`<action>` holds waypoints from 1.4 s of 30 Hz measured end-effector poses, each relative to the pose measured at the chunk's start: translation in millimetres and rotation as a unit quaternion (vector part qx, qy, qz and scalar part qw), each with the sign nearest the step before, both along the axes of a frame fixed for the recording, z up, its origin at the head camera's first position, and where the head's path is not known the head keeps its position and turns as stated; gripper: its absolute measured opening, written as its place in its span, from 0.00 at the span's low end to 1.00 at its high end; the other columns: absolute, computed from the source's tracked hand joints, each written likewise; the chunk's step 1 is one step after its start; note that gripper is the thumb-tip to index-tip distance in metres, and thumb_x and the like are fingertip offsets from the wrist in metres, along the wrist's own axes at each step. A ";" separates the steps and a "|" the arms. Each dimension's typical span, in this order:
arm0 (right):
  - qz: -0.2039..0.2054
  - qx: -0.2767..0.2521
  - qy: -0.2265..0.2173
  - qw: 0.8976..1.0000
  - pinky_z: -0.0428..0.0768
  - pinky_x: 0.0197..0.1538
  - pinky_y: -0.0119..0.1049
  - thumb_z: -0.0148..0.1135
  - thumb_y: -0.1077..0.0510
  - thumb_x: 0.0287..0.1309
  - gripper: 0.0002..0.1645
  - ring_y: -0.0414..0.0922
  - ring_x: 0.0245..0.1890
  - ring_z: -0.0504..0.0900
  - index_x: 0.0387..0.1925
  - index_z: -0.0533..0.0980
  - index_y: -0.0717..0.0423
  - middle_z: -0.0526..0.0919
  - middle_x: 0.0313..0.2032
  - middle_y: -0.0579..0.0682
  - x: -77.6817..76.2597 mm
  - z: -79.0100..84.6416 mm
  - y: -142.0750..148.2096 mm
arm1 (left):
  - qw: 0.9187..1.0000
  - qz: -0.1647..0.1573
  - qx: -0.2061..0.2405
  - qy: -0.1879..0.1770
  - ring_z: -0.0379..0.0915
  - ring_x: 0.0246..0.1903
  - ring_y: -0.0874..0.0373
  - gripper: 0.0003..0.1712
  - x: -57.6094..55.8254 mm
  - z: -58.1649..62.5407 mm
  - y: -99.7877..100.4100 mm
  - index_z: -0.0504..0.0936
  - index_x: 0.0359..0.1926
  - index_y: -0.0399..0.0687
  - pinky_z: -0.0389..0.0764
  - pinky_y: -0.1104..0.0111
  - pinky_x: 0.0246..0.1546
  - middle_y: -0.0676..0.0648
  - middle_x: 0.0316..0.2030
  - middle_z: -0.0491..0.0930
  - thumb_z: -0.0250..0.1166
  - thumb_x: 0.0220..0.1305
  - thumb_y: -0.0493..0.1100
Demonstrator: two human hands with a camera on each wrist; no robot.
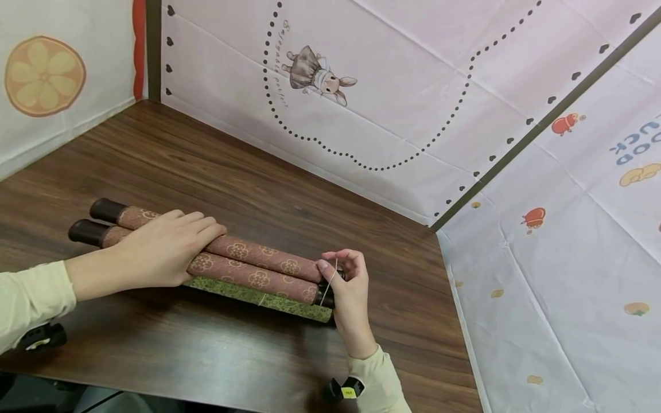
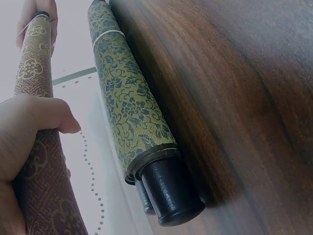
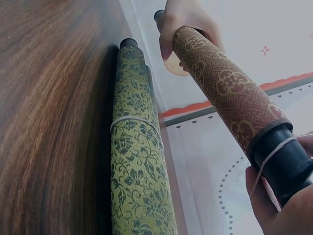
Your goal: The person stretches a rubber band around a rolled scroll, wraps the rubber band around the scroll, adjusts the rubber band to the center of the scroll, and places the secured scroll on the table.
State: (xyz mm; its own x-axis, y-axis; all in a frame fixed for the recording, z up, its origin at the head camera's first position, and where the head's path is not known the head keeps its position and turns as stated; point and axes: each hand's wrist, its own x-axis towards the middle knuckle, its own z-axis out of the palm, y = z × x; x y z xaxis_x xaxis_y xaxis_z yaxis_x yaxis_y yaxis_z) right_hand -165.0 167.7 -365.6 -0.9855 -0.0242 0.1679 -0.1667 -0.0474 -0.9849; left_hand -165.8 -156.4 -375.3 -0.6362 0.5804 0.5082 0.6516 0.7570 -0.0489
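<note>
A rolled hanging scroll [image 1: 258,279] in reddish-brown cloth with gold blossoms forms two side-by-side rolls with dark end knobs. My left hand [image 1: 170,241] grips it from above, left of its middle; the left wrist view shows the thumb [image 2: 58,115] curled over the roll. At the scroll's right end, my right hand [image 1: 353,295] pinches a thin pale elastic band [image 1: 331,278]. That band crosses the dark knob [image 3: 281,159] in the right wrist view. Below the held scroll, a second scroll [image 2: 129,98] in green floral cloth lies on the table, a pale band round its middle.
The dark wooden table [image 1: 206,166] extends behind and in front of the scrolls. Printed white cloth panels [image 1: 392,86] stand along its back, left and right sides. A dark object [image 1: 129,398] shows below the table's front edge.
</note>
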 end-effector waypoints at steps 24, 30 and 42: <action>0.022 0.264 0.213 0.940 0.79 0.38 0.29 0.58 0.73 0.56 0.10 0.40 0.37 0.79 0.35 0.81 0.59 0.79 0.38 0.54 -5.6 -2.0 48.0 | 1.000 -0.011 -0.003 -0.019 0.78 0.41 0.51 0.41 -11.9 -0.4 -1.4 0.78 0.49 0.45 0.77 0.53 0.42 0.48 0.40 0.80 0.80 0.26 0.47; 0.106 0.422 0.460 0.774 0.80 0.45 0.35 0.60 0.70 0.58 0.16 0.46 0.48 0.77 0.36 0.84 0.47 0.79 0.48 0.52 -9.4 1.7 35.7 | 1.000 0.008 -0.005 -0.024 0.78 0.40 0.52 0.45 -1.4 -4.0 -20.5 0.78 0.48 0.45 0.77 0.53 0.39 0.50 0.39 0.81 0.82 0.19 0.47; 0.099 0.543 0.491 0.673 0.80 0.49 0.32 0.68 0.61 0.57 0.07 0.42 0.47 0.79 0.33 0.84 0.43 0.81 0.46 0.46 -1.9 2.6 37.2 | 0.999 -0.035 0.007 -0.010 0.78 0.37 0.53 0.42 -14.6 -8.5 -8.5 0.79 0.46 0.47 0.76 0.54 0.39 0.52 0.36 0.80 0.82 0.19 0.47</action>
